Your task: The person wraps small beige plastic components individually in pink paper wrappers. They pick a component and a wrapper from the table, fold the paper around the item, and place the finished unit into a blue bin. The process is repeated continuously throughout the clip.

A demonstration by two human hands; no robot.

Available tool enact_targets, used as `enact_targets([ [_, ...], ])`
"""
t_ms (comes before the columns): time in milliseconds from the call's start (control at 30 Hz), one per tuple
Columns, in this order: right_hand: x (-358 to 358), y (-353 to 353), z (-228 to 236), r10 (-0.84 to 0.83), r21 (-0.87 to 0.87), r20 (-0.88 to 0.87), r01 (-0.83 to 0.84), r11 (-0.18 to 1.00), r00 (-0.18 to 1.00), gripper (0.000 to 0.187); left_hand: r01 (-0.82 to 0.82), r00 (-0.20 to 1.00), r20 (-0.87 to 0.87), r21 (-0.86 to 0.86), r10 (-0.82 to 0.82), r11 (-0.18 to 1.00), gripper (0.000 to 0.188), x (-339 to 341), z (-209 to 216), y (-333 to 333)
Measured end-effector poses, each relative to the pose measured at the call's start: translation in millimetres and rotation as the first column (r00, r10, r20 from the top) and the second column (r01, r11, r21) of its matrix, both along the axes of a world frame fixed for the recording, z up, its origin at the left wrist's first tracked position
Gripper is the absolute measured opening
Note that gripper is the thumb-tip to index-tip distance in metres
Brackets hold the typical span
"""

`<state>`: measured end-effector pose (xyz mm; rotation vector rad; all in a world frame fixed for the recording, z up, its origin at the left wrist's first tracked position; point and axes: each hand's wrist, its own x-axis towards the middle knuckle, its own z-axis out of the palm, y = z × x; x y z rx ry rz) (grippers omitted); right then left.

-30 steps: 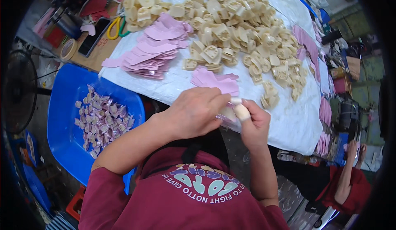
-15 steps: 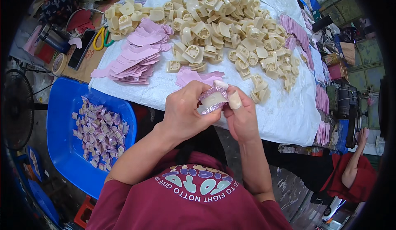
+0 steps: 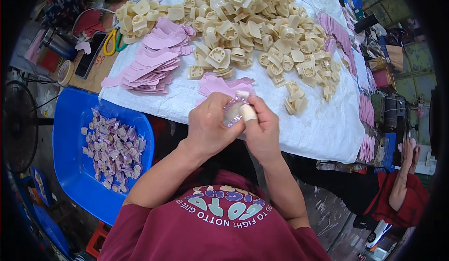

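Observation:
Both my hands meet just off the near edge of the white-covered table (image 3: pixel 322 130). My left hand (image 3: pixel 210 123) and my right hand (image 3: pixel 262 127) together grip a small heel piece wrapped in glittery pink covering (image 3: pixel 234 111). A taped right fingertip presses on it. Right beyond my hands lies a small stack of pink cut-out pieces (image 3: pixel 220 83). A bigger fan of the same pink pieces (image 3: pixel 152 62) lies to the left. A large heap of cream plastic heel blocks (image 3: pixel 257 32) fills the table's middle.
A blue tub (image 3: pixel 70 167) at my left holds several finished pink-wrapped pieces (image 3: pixel 114 148). Yellow-handled scissors (image 3: pixel 111 41), a phone and a tape roll (image 3: pixel 65 71) lie on the far left. Another person in red (image 3: pixel 402 195) sits at the right. A fan (image 3: pixel 18 125) stands left.
My hands have come closer together around the piece, and the glittery pink covering now shows wrapped over it. The view shifted slightly toward the table.

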<state>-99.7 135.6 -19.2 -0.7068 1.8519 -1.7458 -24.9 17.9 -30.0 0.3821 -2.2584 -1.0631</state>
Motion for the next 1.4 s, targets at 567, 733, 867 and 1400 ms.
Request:
enact_targets([
  [567, -11.6, -21.4, -18.3, 0.236, 0.387, -0.758, 0.129, 0.913, 0.609, 0.019, -0.457, 0.86, 0.108, -0.272, 0.499, 0.847, 0.058, 135.8, -19.9, -99.3],
  [733, -14.6, -13.9, -28.4, 0.213, 0.355, -0.743, 0.103, 0.929, 0.634, 0.019, 0.108, 0.991, -0.092, 0.137, -0.096, 0.985, 0.057, 47.4, -6.2, -52.5],
  [867, -32.3, 17.1, -32.2, -0.075, 0.094, -0.347, 0.114, 0.989, 0.935, 0.011, 0.266, 0.964, -0.025, 0.116, -0.264, 0.957, 0.058, 13.5, -32.0, -46.6],
  [1400, -53.6, 63.0, -4.5, -0.255, 0.062, -0.631, 0.375, 0.925, 0.733, 0.022, 0.16, 0.972, -0.076, 0.908, -0.223, 0.387, 0.024, 5.2, 6.7, -38.7],
])
